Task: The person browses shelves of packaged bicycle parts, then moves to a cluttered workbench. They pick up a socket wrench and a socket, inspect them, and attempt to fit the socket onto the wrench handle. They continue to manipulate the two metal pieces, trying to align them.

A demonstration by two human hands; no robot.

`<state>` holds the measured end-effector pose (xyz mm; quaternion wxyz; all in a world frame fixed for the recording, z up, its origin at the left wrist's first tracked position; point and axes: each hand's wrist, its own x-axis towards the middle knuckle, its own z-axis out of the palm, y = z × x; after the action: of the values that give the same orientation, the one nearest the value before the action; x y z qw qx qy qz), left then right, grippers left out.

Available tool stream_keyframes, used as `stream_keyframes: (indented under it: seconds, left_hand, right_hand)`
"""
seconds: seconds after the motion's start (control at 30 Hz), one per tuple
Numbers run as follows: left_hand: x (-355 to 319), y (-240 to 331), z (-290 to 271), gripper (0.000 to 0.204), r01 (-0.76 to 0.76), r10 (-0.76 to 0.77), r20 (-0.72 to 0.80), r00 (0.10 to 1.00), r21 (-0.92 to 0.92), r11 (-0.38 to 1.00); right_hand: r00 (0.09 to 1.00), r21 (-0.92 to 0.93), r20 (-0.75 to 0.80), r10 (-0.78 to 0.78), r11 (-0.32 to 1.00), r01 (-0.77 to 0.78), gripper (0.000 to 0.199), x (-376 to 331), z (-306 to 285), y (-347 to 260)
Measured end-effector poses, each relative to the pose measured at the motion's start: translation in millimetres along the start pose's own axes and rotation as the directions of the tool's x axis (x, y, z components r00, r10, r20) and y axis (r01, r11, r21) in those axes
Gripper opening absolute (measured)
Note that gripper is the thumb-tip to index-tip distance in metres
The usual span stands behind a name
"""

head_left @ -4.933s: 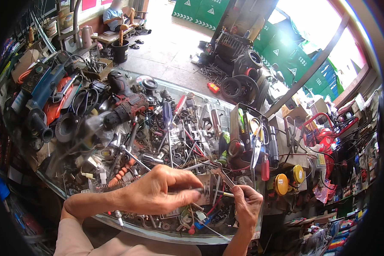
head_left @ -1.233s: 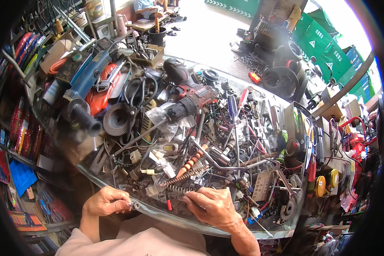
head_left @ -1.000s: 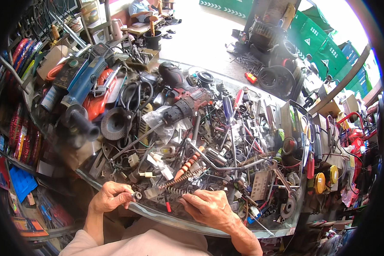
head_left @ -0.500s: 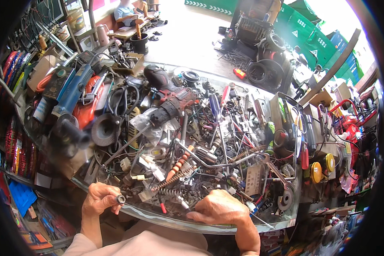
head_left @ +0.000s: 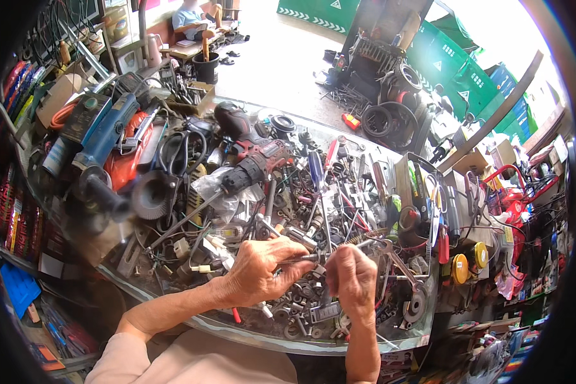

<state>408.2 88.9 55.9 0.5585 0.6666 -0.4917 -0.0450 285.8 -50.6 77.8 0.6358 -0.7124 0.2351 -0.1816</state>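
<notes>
Over the near middle of the cluttered bench, my left hand [head_left: 262,272] pinches a short metal rod-like part [head_left: 300,258] that points to the right. Just beyond its right end, my right hand [head_left: 353,281] is closed with the fingertips bent down. What it grips, if anything, I cannot make out. Beneath both hands lie loose nuts, bolts and washers [head_left: 300,323] and a small rectangular metal piece [head_left: 326,312]. A wrench [head_left: 400,261] lies right of my right hand. Behind my hands, a red and black cordless drill [head_left: 256,160] rests on the pile.
Blue angle grinder [head_left: 112,128] and black-handled scissors [head_left: 182,157] are at the left. A metal tray of tools [head_left: 422,185] stands at the right, near yellow round tins [head_left: 461,269]. The glass bench edge [head_left: 256,339] runs close in front of me. A seated person [head_left: 195,22] is far behind.
My left hand has moved right and forward from the near edge, bringing its metal part to the middle. My right hand has risen off the bench edge and come beside it, now closed.
</notes>
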Motion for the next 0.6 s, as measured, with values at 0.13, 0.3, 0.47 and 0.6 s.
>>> stream_keyframes:
  seconds: [0.13,0.3,0.47,0.6]
  left_hand:
    - [-8,-12,8,0.021,-0.017,0.014,0.037,0.999,0.076,0.997]
    - [-17,-14,6,0.019,0.157,-0.151,0.054,0.987,-0.146,0.977]
    - [-16,-9,2,0.016,0.190,-0.187,0.038,0.982,-0.160,0.969]
    - [-15,-7,2,0.013,0.129,-0.117,0.125,0.985,-0.097,0.987]
  right_hand:
    - [0.995,-0.193,0.064,-0.072,0.978,0.083,0.030,1,0,19]
    - [0.985,-0.122,0.132,-0.108,0.985,0.124,0.017,-3,3,11]
    - [0.975,-0.061,0.142,-0.172,0.981,0.183,0.019,-2,7,2]
    - [0.960,-0.277,0.236,-0.153,0.936,0.218,0.016,-3,-3,16]
